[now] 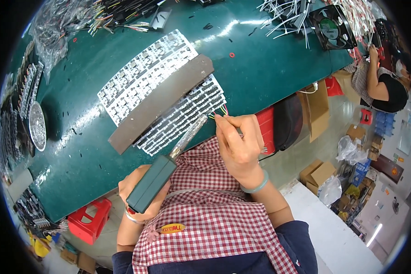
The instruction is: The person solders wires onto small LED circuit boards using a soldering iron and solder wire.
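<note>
My left hand (134, 186) is wrapped round the green boxy handle of a soldering gun (151, 183). Its scuffed metal barrel points up and right, the tip close to the right corner of a circuit board panel (187, 112). At that corner my right hand (242, 148) pinches a few thin coloured wires (223, 110), yellow, red and green among them. Whether the tip touches the wires I cannot tell. Across the panel lies a long brown bar (162, 102), which covers its middle. Rows of white-and-black small boards show on both sides of the bar.
On the green table (246, 82) stand a round metal dish (38, 126) at left, wire bundles (290, 20) and a black fan (332, 28) at the back right. Red stools (90, 220) and cardboard boxes (316, 107) stand beside the table. Another person (383, 89) works at far right.
</note>
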